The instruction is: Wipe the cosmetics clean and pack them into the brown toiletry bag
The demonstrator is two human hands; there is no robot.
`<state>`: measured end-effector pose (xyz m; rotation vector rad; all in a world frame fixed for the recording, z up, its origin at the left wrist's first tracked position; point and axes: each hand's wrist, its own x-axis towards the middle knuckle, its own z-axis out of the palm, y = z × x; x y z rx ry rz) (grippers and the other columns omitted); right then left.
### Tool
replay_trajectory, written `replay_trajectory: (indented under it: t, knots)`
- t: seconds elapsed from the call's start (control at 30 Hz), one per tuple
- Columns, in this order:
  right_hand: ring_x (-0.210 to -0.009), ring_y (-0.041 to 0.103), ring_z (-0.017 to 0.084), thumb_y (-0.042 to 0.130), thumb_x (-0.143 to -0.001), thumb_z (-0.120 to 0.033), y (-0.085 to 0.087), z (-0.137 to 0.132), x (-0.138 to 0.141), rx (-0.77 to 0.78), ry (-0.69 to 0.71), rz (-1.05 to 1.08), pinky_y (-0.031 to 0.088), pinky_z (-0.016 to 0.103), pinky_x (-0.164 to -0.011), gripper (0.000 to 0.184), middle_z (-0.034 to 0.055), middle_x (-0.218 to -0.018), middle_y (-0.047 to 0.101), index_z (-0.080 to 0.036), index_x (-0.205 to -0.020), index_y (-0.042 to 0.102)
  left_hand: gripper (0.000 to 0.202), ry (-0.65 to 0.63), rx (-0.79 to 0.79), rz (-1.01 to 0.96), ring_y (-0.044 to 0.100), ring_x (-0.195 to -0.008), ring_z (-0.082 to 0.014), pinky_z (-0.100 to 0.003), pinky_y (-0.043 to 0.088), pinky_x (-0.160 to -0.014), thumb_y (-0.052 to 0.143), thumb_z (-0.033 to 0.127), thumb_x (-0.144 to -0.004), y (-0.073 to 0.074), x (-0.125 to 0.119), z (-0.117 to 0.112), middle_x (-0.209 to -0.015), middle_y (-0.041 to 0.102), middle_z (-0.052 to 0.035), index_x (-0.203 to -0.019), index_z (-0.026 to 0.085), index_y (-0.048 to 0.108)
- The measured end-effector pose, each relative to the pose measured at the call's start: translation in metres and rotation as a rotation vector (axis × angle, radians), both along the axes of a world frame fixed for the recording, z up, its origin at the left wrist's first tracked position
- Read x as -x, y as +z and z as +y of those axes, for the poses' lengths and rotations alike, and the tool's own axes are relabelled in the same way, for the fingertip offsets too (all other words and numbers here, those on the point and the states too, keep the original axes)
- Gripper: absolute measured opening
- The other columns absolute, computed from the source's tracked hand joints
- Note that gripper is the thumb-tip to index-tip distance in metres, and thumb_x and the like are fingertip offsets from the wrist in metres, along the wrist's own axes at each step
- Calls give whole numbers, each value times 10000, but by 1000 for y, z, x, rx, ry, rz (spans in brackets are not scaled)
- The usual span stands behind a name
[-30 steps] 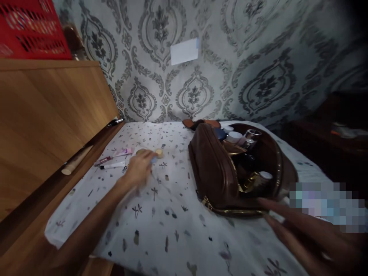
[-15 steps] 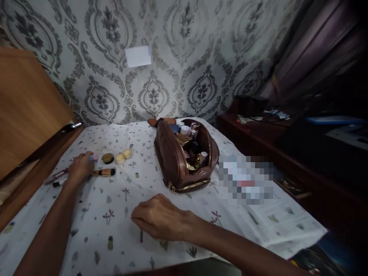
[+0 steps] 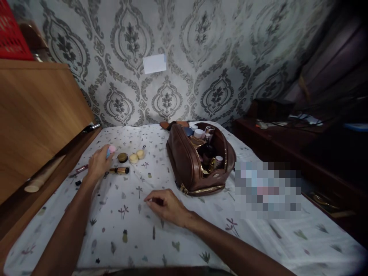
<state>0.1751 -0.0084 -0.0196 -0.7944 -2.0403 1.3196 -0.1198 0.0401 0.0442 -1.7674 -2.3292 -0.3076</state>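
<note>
At the table's left side, my left hand is closed around a small pink-and-blue item, whose kind I cannot make out. Just right of it lie a dark round pot and two small cream-coloured pots. A black-and-gold cosmetic tube rests beside my left wrist, and a pinkish tube lies left of the hand. My right hand hovers low over the cloth, fingers curled in with nothing visible in them. Beyond it stands an unzipped brown makeup bag holding several bottles and jars.
A white patterned cloth covers the table. To the left is a wooden panel, with a red basket above it. A blurred-out patch hides something right of the bag. Dark red furniture stands along the right side.
The view has swung left, so the table things appear farther right. My left hand stays closed on the pink-and-blue item. My right hand's fist has loosened a little.
</note>
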Motion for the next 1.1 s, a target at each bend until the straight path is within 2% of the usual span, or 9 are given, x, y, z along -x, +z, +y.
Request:
replay_trajectory:
  t: [0.13, 0.23, 0.3, 0.4, 0.6, 0.77, 0.87, 0.97, 1.1]
  knots:
    - [-540, 543, 77, 653, -870, -395, -9, 11, 3, 254, -26, 211, 401, 210, -501, 382, -14, -806, 585, -159, -1170, 658, 422, -278, -17, -2, 635, -1067, -303, -352, 467, -838, 385, 449, -1002, 12, -39, -6, -1134, 678, -126, -1303, 194, 535]
    - [-654, 647, 112, 729, -793, -493, -17, 20, 6, 384, -69, 353, 424, 200, -461, 631, 27, -1013, 569, -222, -1326, 528, 384, -512, 12, -48, 642, -1009, -279, -332, 460, -798, 403, 491, -998, 11, -78, -17, -1070, 689, -92, -1213, 224, 574]
    - [-730, 675, 142, 788, -730, -513, -19, 25, 6, 423, -73, 422, 470, 215, -482, 664, 44, -1070, 566, -233, -1277, 537, 356, -594, 66, -82, 645, -895, -264, -324, 441, -730, 403, 497, -999, 5, -103, -24, -962, 685, -77, -1104, 215, 592]
    - [-747, 671, 153, 836, -679, -522, -19, 29, 4, 460, -48, 466, 506, 242, -550, 552, 35, -1002, 616, -200, -1065, 608, 309, -609, 117, -143, 605, -734, -232, -312, 384, -651, 414, 460, -1001, -6, -125, -29, -791, 640, -48, -902, 206, 561]
    - [-621, 573, 97, 857, -660, -534, -11, 29, 2, 557, -84, 490, 420, 221, -575, 463, -23, -740, 646, -166, -886, 689, 411, -676, 95, -572, 476, -606, -157, -280, 340, -598, 384, 499, -987, -14, -116, -20, -613, 461, 30, -688, 218, 414]
    - [-594, 501, 61, 882, -647, -482, -6, 28, 1, 656, -92, 557, 364, 198, -576, 410, -28, -711, 648, -157, -859, 747, 371, -720, 32, -789, 587, -784, -185, -287, 432, -722, 400, 490, -978, -12, -114, -19, -819, 631, -18, -909, 190, 608]
    - [-536, 465, 47, 895, -622, -501, -5, 29, -2, 719, -93, 557, 318, 192, -519, 423, -37, -646, 618, -146, -796, 744, 346, -875, 75, -830, 630, -931, -211, -302, 457, -825, 443, 451, -973, -12, -120, -24, -993, 686, -60, -1038, 193, 664]
    - [-511, 455, 45, 908, -585, -525, -6, 29, -3, 742, -101, 564, 308, 191, -495, 451, -47, -606, 596, -145, -743, 724, 319, -988, 70, -794, 625, -894, -202, -305, 454, -828, 469, 418, -976, -16, -124, -26, -926, 679, -60, -950, 185, 685]
    - [-622, 564, 71, 915, -593, -503, -3, 25, 0, 720, -98, 580, 409, 189, -585, 469, -39, -714, 660, -160, -848, 719, 291, -943, -50, -729, 575, -807, -176, -293, 439, -769, 475, 395, -976, -20, -125, -25, -834, 618, -32, -852, 184, 630]
